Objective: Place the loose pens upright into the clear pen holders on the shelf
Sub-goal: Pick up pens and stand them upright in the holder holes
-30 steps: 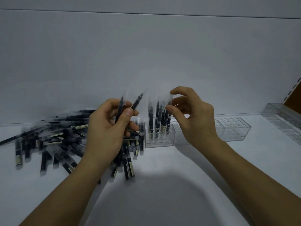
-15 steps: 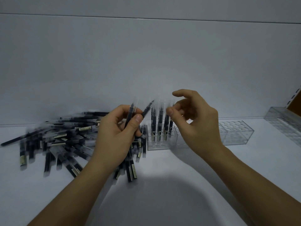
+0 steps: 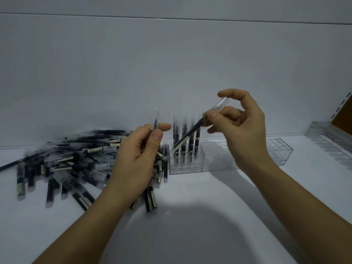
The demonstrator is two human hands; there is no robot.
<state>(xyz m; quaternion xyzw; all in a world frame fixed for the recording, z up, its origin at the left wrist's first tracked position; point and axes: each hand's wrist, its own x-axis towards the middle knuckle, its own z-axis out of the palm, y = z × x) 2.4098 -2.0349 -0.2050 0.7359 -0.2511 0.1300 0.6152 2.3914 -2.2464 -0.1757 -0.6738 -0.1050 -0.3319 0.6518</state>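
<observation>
My right hand (image 3: 243, 130) pinches a pen (image 3: 190, 134) near its clear cap between thumb and curled fingers (image 3: 228, 115). The pen is tilted, with its lower end at the top of the nearest clear pen holder (image 3: 185, 166); I cannot tell whether it is in a hole. The upright pens (image 3: 197, 138) already standing there crowd right behind it. My left hand (image 3: 137, 159) grips a second pen (image 3: 155, 122) upright, thumb pressed to it, just left of the holder. The pile of loose pens (image 3: 76, 164) sprawls over the white shelf (image 3: 190, 206), and a few lie against the holder's left wall. A second holder (image 3: 219, 157) adjoins the first on the right, with a third holder (image 3: 278, 151) farther along. Another clear rack (image 3: 331, 141) sits apart at the far right.
</observation>
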